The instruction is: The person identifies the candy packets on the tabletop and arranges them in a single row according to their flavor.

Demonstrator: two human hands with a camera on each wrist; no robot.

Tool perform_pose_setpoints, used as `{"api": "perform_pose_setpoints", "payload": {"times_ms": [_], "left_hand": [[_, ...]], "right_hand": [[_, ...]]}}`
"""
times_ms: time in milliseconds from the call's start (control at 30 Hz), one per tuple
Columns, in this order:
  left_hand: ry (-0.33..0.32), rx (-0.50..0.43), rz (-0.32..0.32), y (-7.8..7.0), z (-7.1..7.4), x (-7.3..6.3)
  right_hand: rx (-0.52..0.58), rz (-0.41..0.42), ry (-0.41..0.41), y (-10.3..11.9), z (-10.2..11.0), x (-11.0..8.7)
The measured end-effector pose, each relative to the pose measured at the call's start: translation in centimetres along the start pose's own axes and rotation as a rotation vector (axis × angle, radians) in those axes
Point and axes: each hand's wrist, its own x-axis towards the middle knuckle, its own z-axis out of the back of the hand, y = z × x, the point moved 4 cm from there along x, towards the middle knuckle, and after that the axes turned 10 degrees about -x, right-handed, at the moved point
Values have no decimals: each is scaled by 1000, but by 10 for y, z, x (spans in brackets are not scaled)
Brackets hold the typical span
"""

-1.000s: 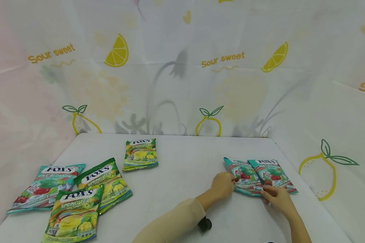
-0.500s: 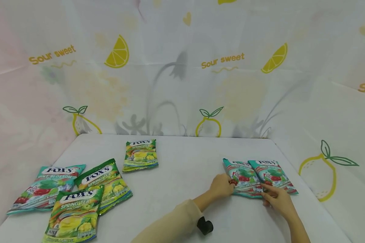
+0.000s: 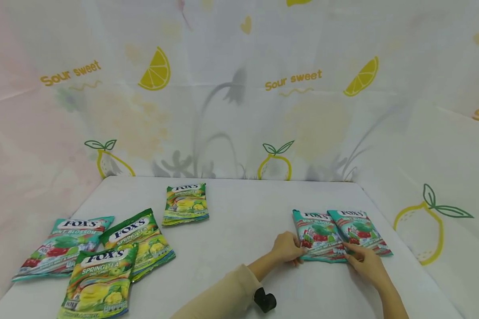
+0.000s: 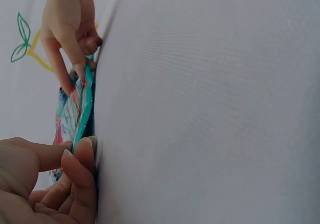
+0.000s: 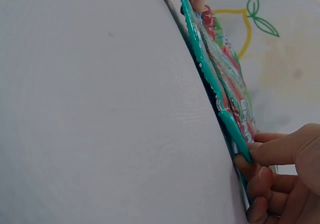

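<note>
A teal FOX'S Mint Blossom candy bag (image 3: 318, 237) lies face up at the right of the table in the head view. My left hand (image 3: 287, 248) pinches its near left corner between thumb and fingers. At the near right corner, my right hand (image 3: 366, 265) pinches the bag's edge, seen closely in the right wrist view, where the teal seam (image 5: 210, 84) stretches between both hands. A second Mint Blossom bag (image 3: 359, 232) lies just right of the first, their sides nearly touching.
On the left lie a Mint Blossom bag (image 3: 61, 248) and two green-yellow Spring Tea bags, one (image 3: 97, 283) overlapping the other (image 3: 141, 243). Another Spring Tea bag (image 3: 185, 204) is farther back on the white table (image 3: 223, 261). A lemon-print cloth (image 3: 207, 110) stands behind.
The held Mint Blossom bag has turned straighter and shifted slightly toward me, its name now in fuller view. My left hand has moved slightly nearer with its corner.
</note>
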Motion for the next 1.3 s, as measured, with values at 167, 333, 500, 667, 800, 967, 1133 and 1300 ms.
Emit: {"api": "perform_pose_setpoints", "payload": {"times_ms": [167,333,500,667,800,967,1133,1300], "left_hand": [[-15,26,-24,0,-1,-2],[-27,55,-28,1,-2,-3],[-13,66,-36,0,-2,-5],[36,21,-69,0,2,-7],[105,-37,-88,3,5,-8],[156,-83,-83,6,8,-12],[152,-82,-76,6,9,-14],[135,-60,-51,5,8,-14]], "right_hand": [[-4,5,2,1,-1,0],[14,-4,18,2,-2,-2],[33,-20,32,0,-3,-3],[34,-43,35,-1,-3,-2],[40,-63,41,-2,-3,-2],[25,-59,49,-1,-2,-2],[23,-33,56,1,-2,-3],[3,-32,51,2,-4,-1]]}}
